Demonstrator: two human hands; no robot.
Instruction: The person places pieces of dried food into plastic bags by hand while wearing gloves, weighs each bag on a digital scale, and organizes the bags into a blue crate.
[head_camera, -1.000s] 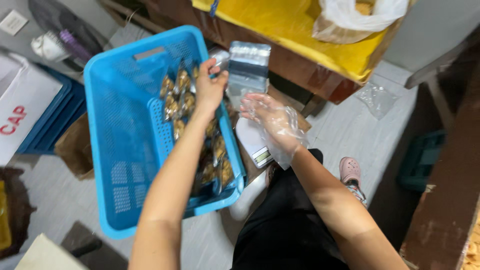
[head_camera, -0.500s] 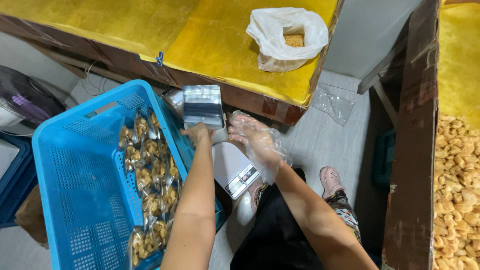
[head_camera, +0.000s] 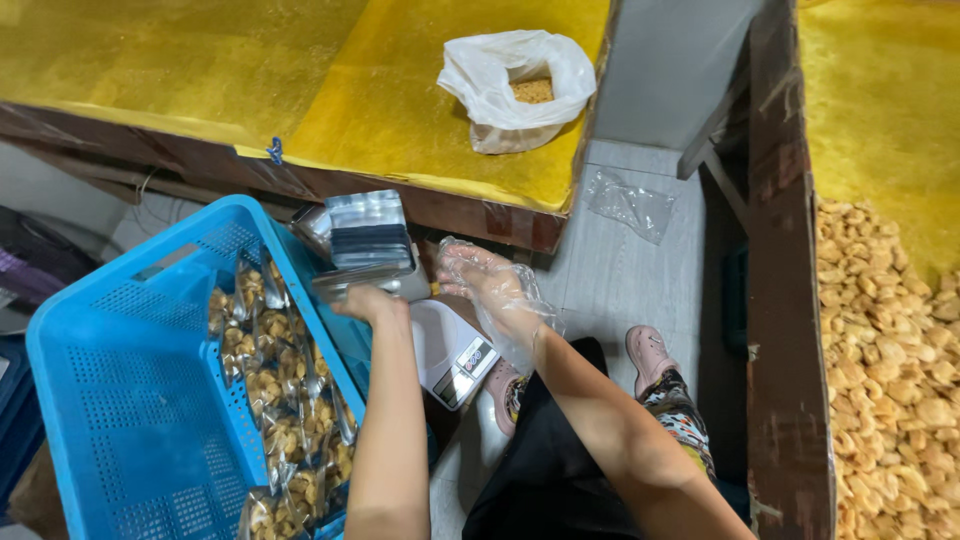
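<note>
My left hand (head_camera: 372, 300) grips the lower edge of a stack of empty clear pouches (head_camera: 368, 235), held upright above the rim of a blue plastic crate (head_camera: 130, 400). My right hand (head_camera: 490, 290), covered by a loose clear plastic glove, hovers open just right of the pouches, fingers spread, touching nothing. Below both hands a small white digital scale (head_camera: 450, 355) sits on the floor. Several filled snack pouches (head_camera: 280, 390) lie in a row along the crate's right side.
A yellow-covered table (head_camera: 300, 90) carries a white plastic bag of crumbs (head_camera: 520, 90). A wooden-sided bin of golden fried snacks (head_camera: 890, 340) stands at right. A crumpled clear bag (head_camera: 630, 205) lies on the grey floor. My foot in a pink sandal (head_camera: 650, 355) rests beside the scale.
The view has swung up and right. My left hand, earlier over the crate's filled pouches, now holds the empty pouch stack past the crate's rim. The gloved right hand stays open beside it.
</note>
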